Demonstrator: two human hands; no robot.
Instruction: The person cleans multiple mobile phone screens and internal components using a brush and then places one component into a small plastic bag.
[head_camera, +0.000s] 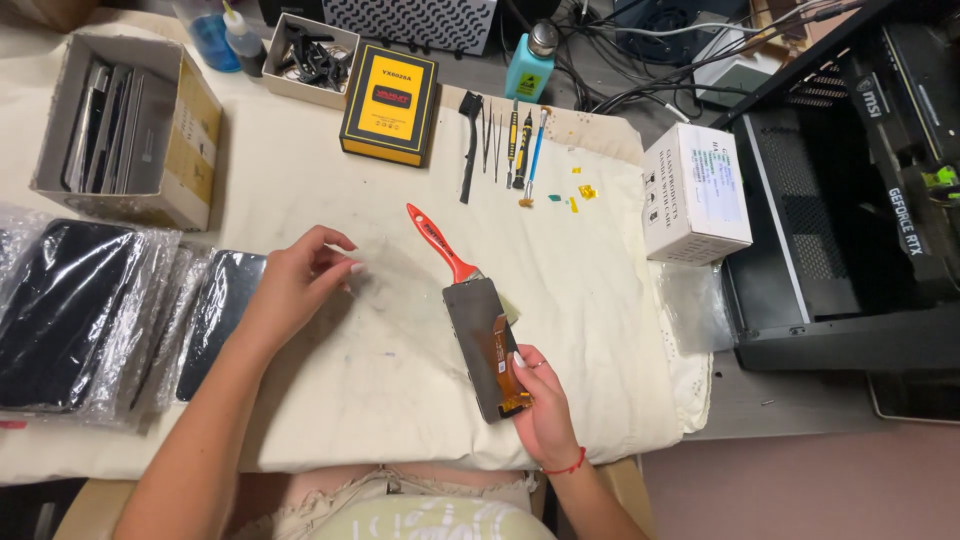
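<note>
My right hand (542, 402) holds a phone screen panel (480, 340) by its lower edge, back side up, with an orange flex cable showing. The panel rests on the cream cloth (400, 400) and overlaps the bristle end of a red-handled brush (440, 243). My left hand (298, 282) hovers over the cloth to the left, fingers pinched together on what looks like a thin clear film; I cannot tell for sure.
Bagged dark phone panels (90, 310) lie at the left. A cardboard box of parts (130, 125), a yellow-black box (390, 103), tweezers and screwdrivers (510, 145) sit at the back. A white carton (695, 195) and an open computer case (850, 200) stand right.
</note>
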